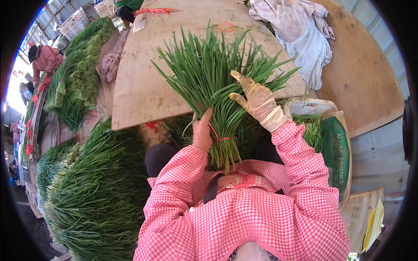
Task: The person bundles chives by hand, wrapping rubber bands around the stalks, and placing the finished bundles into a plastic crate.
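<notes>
A large bunch of green garlic chives (pixel 213 71) stands in front of me, leaves fanned away over the board and stem ends toward my lap. A red tie (pixel 224 138) circles it low on the stems. My bare left hand (pixel 202 132) grips the bunch's left side, thumb in front, the other fingers mostly hidden. Beside that thumb a strip of red shows against the stems. On the right, my right hand (pixel 257 99), in a stained pale glove, rests against the leaves with its thumb and fingers apart.
The wooden board (pixel 139 82) ahead carries red ties (pixel 156 11) at its far edge. Piles of chives (pixel 96 191) fill the left side. A green bag (pixel 336 152) stands at my right, below a plywood sheet (pixel 365 82) and crumpled cloths (pixel 300 35). Another person (pixel 45 61) bends at far left.
</notes>
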Action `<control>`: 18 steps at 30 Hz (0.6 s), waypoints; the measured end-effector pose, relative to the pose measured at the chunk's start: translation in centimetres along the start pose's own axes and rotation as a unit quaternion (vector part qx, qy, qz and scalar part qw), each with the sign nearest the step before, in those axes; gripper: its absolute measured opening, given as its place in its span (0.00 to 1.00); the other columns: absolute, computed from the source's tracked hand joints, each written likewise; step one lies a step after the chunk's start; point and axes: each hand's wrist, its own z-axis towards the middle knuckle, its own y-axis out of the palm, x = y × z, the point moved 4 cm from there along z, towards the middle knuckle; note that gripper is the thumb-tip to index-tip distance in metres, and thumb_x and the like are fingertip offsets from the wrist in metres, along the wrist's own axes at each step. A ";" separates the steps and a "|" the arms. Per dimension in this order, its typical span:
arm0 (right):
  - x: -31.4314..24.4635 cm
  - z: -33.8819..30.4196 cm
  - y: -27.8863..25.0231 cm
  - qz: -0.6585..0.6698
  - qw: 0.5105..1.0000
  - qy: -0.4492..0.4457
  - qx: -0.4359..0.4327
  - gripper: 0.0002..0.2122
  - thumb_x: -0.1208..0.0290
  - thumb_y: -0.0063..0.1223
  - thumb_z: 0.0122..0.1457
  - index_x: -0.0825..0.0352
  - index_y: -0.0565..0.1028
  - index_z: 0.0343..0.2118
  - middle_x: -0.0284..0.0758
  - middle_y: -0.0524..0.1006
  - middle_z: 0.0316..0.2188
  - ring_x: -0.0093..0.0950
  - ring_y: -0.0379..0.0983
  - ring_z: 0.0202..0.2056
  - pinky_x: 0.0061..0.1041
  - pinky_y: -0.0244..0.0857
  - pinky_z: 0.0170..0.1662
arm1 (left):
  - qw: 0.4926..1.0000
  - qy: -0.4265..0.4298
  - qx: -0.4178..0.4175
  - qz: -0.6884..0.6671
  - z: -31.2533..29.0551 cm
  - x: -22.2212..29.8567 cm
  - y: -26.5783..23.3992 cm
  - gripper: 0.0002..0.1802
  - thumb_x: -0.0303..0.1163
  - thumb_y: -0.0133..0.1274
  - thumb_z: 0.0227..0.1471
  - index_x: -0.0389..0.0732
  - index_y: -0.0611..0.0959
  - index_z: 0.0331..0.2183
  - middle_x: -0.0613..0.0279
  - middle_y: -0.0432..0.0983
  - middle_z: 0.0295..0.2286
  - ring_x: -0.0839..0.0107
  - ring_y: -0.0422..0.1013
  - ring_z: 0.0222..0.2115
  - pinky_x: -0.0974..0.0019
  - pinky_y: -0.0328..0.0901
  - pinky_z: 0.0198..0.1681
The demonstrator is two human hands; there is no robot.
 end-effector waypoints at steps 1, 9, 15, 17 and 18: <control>0.2 0.0 0.2 0.005 1.000 0.000 -0.002 0.30 0.49 0.44 0.54 0.60 0.56 0.57 0.45 0.72 0.41 0.41 0.73 0.34 0.34 0.68 0.35 | 1.000 -0.002 0.003 0.007 -0.1 0.2 0.1 0.23 0.33 0.54 0.49 0.40 0.68 0.47 0.57 0.71 0.41 0.63 0.71 0.38 0.58 0.70 0.39; -0.5 -0.1 0.0 -0.033 0.999 0.002 -0.003 0.30 0.57 0.51 0.52 0.57 0.57 0.57 0.42 0.68 0.47 0.40 0.71 0.40 0.35 0.65 0.41 | 1.000 -0.001 0.003 -0.003 0.4 -0.3 -0.1 0.23 0.33 0.55 0.48 0.40 0.69 0.46 0.59 0.71 0.39 0.67 0.71 0.37 0.63 0.68 0.38; -5.5 1.4 -2.3 -0.075 0.990 -0.104 0.060 0.26 0.61 0.54 0.47 0.55 0.66 0.52 0.34 0.68 0.47 0.32 0.64 0.48 0.33 0.56 0.52 | 0.998 0.019 -0.005 0.065 0.7 -0.6 -0.7 0.23 0.32 0.56 0.47 0.39 0.69 0.46 0.60 0.72 0.39 0.70 0.70 0.37 0.65 0.68 0.38; -5.6 1.7 -0.8 -0.052 0.990 -0.129 0.015 0.24 0.60 0.53 0.48 0.55 0.66 0.51 0.33 0.70 0.46 0.32 0.63 0.48 0.34 0.53 0.54 | 0.998 0.023 -0.015 0.064 0.4 -0.5 -0.4 0.24 0.31 0.57 0.47 0.39 0.69 0.46 0.60 0.72 0.39 0.70 0.71 0.36 0.65 0.68 0.38; -5.4 1.7 0.1 -0.042 0.989 -0.141 -0.007 0.24 0.60 0.53 0.48 0.55 0.67 0.50 0.33 0.70 0.45 0.32 0.63 0.49 0.35 0.51 0.55 | 0.998 0.020 -0.013 0.053 0.4 -0.5 -0.3 0.24 0.30 0.57 0.47 0.39 0.69 0.46 0.60 0.72 0.39 0.70 0.71 0.36 0.66 0.68 0.38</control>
